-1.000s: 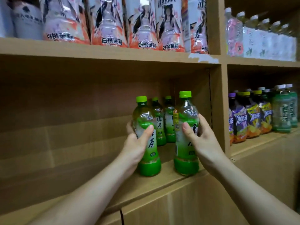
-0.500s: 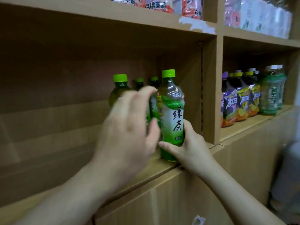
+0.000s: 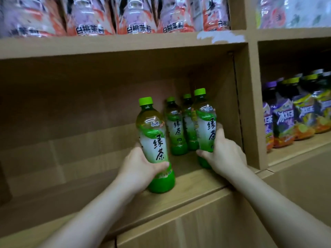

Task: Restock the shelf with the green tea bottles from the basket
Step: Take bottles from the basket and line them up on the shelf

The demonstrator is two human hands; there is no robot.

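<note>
Two green tea bottles stand gripped on the shelf (image 3: 188, 178) of a drinks display, one in each of a person's hands. The left bottle (image 3: 155, 140), at about 7 o'clock from the cluster, sits near the front edge with the left hand (image 3: 141, 166) wrapped around its lower label; half a second earlier that hand was lifted off and open in front of the bottles, so it has come back down to take hold again. The right bottle (image 3: 205, 122) stays clasped low down by the right hand (image 3: 223, 154), close to the wooden divider (image 3: 250, 104) at 3 o'clock, and its label now faces squarely outward. Behind them, toward 12 o'clock, two more green tea bottles (image 3: 176, 126) already stand against the back corner. The renewed two-handed hold suggests the pair is being straightened into a front row, so this placement looks nearly finished; the wide bare stretch of shelf toward 9 o'clock leaves room for more stock. The basket is out of view. Peach-jasmine drinks (image 3: 136, 17) line the shelf above, and purple and yellow iced-tea bottles (image 3: 295, 115) fill the next bay at 3 o'clock.
</note>
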